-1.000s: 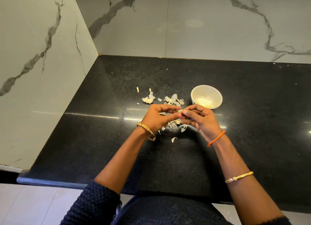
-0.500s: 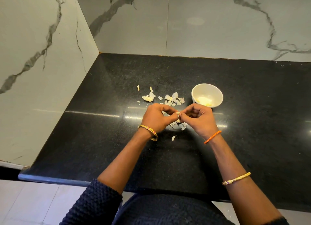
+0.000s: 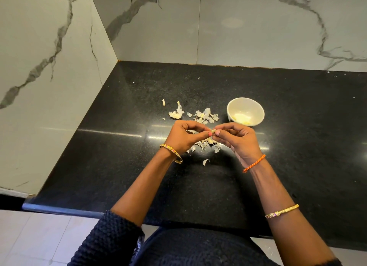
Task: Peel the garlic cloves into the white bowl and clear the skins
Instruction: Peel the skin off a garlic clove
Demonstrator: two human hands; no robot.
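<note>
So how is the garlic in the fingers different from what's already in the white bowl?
The garlic clove is pinched in the air between the left hand and right hand, while the peeled garlic lies at the bottom of the white bowl. The clove shows only as a small tip between the fingers; the bowl's garlic lies in full view. Both look pale yellowish.

Glossy black speckled surface (image 3: 297, 146) fills the middle, catching streaky light reflections. White marble-look walls (image 3: 238, 27) with grey veins meet in a corner upper left. Pale tiled floor (image 3: 29, 242) lower left.
</note>
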